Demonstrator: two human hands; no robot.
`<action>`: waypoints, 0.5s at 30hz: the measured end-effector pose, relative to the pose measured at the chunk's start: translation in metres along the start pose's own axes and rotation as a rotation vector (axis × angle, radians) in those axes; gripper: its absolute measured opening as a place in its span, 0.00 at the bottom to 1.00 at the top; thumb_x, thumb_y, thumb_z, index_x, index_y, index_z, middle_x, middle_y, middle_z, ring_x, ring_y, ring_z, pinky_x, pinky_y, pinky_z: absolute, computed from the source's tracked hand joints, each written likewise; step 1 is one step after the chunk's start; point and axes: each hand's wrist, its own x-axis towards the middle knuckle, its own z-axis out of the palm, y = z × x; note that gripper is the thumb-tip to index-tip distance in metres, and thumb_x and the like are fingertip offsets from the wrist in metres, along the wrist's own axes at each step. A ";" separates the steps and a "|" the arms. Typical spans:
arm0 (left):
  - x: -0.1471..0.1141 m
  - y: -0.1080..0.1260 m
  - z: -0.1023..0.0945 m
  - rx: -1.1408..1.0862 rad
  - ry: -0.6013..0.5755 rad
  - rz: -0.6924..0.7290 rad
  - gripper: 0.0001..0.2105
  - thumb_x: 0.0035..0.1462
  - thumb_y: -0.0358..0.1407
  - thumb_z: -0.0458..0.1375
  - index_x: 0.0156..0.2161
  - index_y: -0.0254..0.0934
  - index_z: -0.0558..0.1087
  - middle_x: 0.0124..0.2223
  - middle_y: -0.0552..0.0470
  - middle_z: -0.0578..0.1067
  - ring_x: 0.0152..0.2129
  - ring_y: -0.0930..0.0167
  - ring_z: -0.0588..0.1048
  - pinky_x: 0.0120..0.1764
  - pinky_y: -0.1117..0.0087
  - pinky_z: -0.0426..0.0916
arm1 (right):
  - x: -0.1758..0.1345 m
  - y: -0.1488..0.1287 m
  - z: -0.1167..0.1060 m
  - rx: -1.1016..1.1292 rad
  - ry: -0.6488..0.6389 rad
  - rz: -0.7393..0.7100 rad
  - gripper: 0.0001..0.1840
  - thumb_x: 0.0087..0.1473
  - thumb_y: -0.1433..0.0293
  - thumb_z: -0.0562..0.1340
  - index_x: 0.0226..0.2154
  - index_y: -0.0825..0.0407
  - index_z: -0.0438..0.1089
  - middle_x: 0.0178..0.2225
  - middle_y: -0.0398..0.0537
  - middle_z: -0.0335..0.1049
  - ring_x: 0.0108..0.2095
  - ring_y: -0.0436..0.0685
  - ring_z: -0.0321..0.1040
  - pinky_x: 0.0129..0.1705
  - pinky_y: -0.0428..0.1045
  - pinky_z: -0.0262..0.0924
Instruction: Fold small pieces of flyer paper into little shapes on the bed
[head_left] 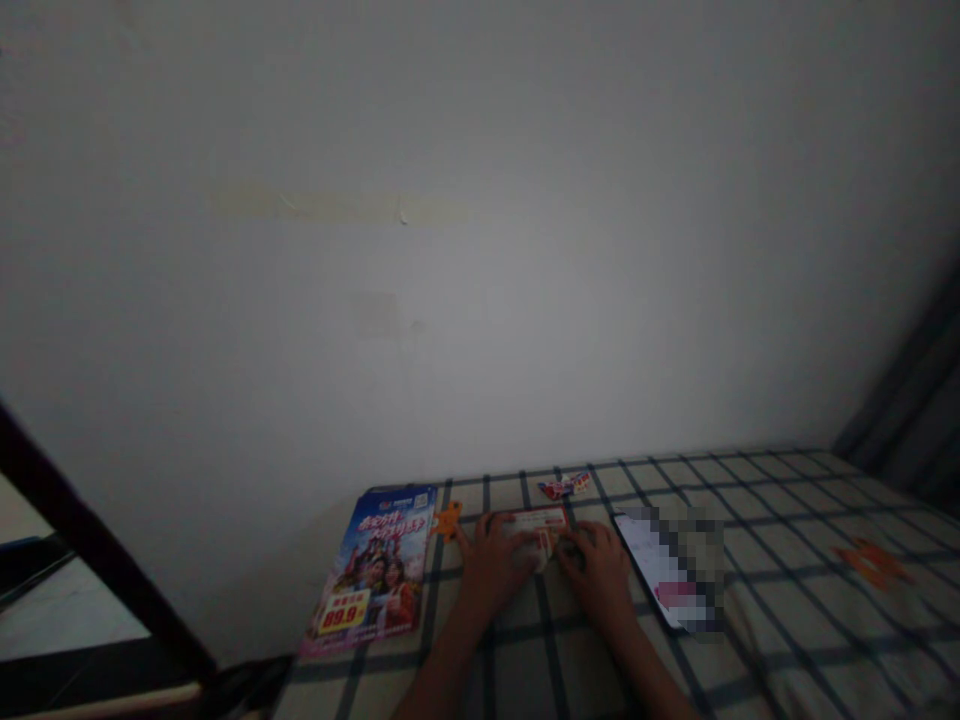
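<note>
A printed paper sheet (544, 517) with a red edge lies on the checked cloth between my hands. My left hand (493, 565) rests on the left part of the sheet, its fingers spread and fairly flat. At the sheet's right side, my right hand (600, 568) has its fingers bent inward, pinching the near edge of the paper. A small pale folded part shows between both sets of fingertips, too dim to make out well. Beside my left thumb lies an orange paper cutout (447, 521).
A stack of colourful flyers (379, 580) lies on the left. To the right is a phone (656, 565), partly pixelated. A red and blue scrap (565, 486) sits behind the sheet, and another orange piece (871, 562) far right. A wall (525, 250) rises behind.
</note>
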 end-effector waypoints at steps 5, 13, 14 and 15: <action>-0.001 0.002 -0.002 -0.028 -0.023 -0.007 0.20 0.54 0.56 0.62 0.52 0.65 0.75 0.64 0.55 0.67 0.62 0.51 0.57 0.62 0.31 0.38 | 0.004 -0.007 -0.002 -0.053 0.027 -0.033 0.16 0.58 0.58 0.60 0.46 0.45 0.75 0.53 0.53 0.68 0.60 0.67 0.55 0.59 0.61 0.51; 0.001 0.002 0.000 -0.036 0.001 -0.015 0.20 0.52 0.57 0.63 0.51 0.64 0.76 0.63 0.54 0.68 0.63 0.50 0.57 0.61 0.29 0.34 | 0.009 -0.008 -0.003 -0.118 0.038 -0.094 0.15 0.59 0.58 0.59 0.43 0.48 0.74 0.53 0.54 0.70 0.62 0.67 0.54 0.62 0.61 0.46; 0.001 0.002 0.000 -0.045 0.008 -0.012 0.20 0.52 0.57 0.63 0.51 0.64 0.76 0.63 0.54 0.68 0.63 0.50 0.58 0.61 0.29 0.34 | 0.010 -0.007 -0.002 -0.116 0.042 -0.089 0.15 0.59 0.58 0.59 0.43 0.48 0.74 0.53 0.54 0.70 0.62 0.67 0.54 0.62 0.61 0.46; 0.001 0.002 0.000 -0.051 0.014 -0.011 0.20 0.52 0.57 0.64 0.50 0.64 0.76 0.63 0.54 0.69 0.62 0.50 0.58 0.61 0.29 0.34 | 0.010 -0.006 -0.002 -0.112 0.043 -0.089 0.14 0.60 0.59 0.59 0.43 0.48 0.74 0.53 0.54 0.70 0.62 0.67 0.54 0.61 0.61 0.47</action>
